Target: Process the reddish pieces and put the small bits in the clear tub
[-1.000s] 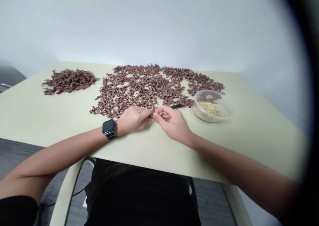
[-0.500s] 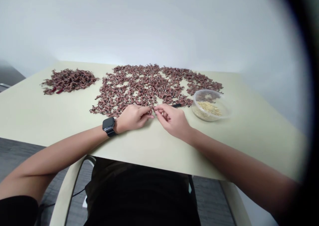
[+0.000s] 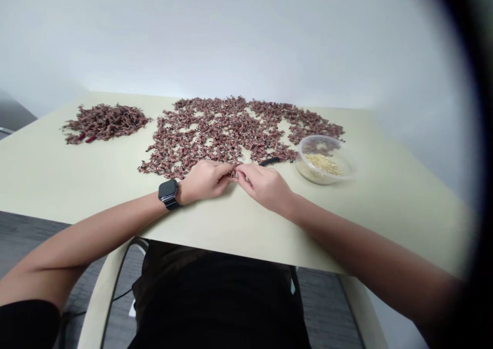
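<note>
My left hand (image 3: pixel 206 178), with a dark watch (image 3: pixel 168 191) on its wrist, pinches a small reddish-brown dried piece (image 3: pixel 233 171) between thumb and forefinger. My right hand (image 3: pixel 265 186) is closed in a pinch against those same fingertips; what it grips, if anything, is hidden. Both hands rest low over the near edge of a wide spread of similar reddish-brown dried pieces (image 3: pixel 215 128). Just beyond the right hand lies a slim black object (image 3: pixel 269 161), partly covered.
A clear round plastic bowl (image 3: pixel 348 174) with pale yellow bits (image 3: pixel 323 164) stands right of the hands. Towards the far left is a denser heap (image 3: pixel 108 122) of dried brownish pieces, two darker red ones at its front. The pale table (image 3: pixel 246 226) meets a wall behind.
My right hand has moved slightly left, closing the small gap so its fingertips meet those of my left hand. The left hand has stayed in place.
</note>
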The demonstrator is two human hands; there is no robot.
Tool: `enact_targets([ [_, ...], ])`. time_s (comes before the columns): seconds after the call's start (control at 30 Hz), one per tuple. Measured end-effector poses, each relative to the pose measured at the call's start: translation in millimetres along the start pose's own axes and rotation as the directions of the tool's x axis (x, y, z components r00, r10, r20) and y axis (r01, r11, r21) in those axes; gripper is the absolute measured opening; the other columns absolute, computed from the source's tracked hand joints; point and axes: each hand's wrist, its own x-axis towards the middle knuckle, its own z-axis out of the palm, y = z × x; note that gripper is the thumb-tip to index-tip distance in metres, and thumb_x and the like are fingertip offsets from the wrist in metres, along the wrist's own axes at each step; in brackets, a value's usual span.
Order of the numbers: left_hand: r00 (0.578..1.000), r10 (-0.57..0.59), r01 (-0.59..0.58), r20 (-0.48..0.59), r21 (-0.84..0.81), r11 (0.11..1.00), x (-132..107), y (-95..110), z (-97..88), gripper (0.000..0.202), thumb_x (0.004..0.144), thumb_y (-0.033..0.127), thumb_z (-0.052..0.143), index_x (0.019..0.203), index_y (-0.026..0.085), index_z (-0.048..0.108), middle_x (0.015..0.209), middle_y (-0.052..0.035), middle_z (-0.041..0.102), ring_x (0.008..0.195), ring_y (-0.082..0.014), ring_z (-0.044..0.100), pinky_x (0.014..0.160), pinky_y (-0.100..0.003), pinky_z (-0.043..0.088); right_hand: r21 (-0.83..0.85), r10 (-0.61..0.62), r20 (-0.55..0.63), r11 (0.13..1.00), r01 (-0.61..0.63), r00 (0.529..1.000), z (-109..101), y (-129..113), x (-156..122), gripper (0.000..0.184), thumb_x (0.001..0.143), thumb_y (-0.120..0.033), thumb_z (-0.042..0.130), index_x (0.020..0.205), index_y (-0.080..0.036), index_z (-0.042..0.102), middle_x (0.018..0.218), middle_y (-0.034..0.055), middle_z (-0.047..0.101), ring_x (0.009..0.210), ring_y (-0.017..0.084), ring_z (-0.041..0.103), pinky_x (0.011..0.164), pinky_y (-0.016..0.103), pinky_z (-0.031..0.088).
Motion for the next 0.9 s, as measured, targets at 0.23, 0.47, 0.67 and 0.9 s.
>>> enact_targets([
  [0.23, 0.996, 0.090, -0.088, -0.021, 0.063, 0.994, -1.7, -3.7, 3.3, 0.022, 0.099, 0.028, 0.049, 0.088, 0.016, 0.063, 0.068, -0.0038, 0.062, 0.063, -0.0160, 0.059, 0.062, -0.029, 0.041, 0.375, 0.378, 0.086, 0.845, -0.381, 0.922, -8.3, -16.3, 7.1, 0.011, 0.097, -0.022, 0.057, 0.091, -0.018, 0.065, 0.074, 0.0008, 0.066, 0.063, 0.013, 0.059, 0.063, 0.026, 0.044],
  [0.47, 0.988, 0.146, -0.143, -0.041, 0.085, 0.986, 0.2, -1.6, 1.9, 0.021, 0.099, 0.025, 0.047, 0.088, 0.016, 0.063, 0.067, -0.0037, 0.062, 0.063, -0.0161, 0.058, 0.062, -0.030, 0.041, 0.507, 0.494, 0.176, 0.696, -0.509, 0.851, -10.2, -22.2, 10.3, 0.011, 0.093, -0.025, 0.060, 0.086, -0.018, 0.066, 0.072, 0.0005, 0.065, 0.061, 0.012, 0.054, 0.059, 0.025, 0.041],
  [0.67, 0.996, 0.080, -0.078, -0.046, 0.034, 0.996, 2.4, -2.3, -1.2, 0.023, 0.100, 0.029, 0.051, 0.084, 0.017, 0.061, 0.067, -0.0026, 0.061, 0.060, -0.0145, 0.056, 0.060, -0.029, 0.039, 0.547, 0.524, 0.217, 0.634, -0.547, 0.824, -18.2, -14.0, 13.1, 0.025, 0.098, -0.034, 0.055, 0.082, -0.018, 0.064, 0.069, 0.0003, 0.061, 0.058, 0.012, 0.051, 0.055, 0.025, 0.037],
  [0.9, 0.993, -0.094, 0.091, -0.068, -0.040, 0.995, 5.6, -8.0, -8.1, 0.027, 0.099, 0.037, 0.057, 0.082, 0.017, 0.061, 0.070, -0.0032, 0.064, 0.063, -0.0145, 0.056, 0.059, -0.027, 0.035, 0.001, 0.501, 0.170, 0.861, -0.508, 0.849, -37.5, 21.7, 11.4, 0.014, 0.094, -0.024, 0.056, 0.088, -0.019, 0.067, 0.072, 0.0024, 0.064, 0.063, 0.015, 0.053, 0.064, 0.028, 0.035],
])
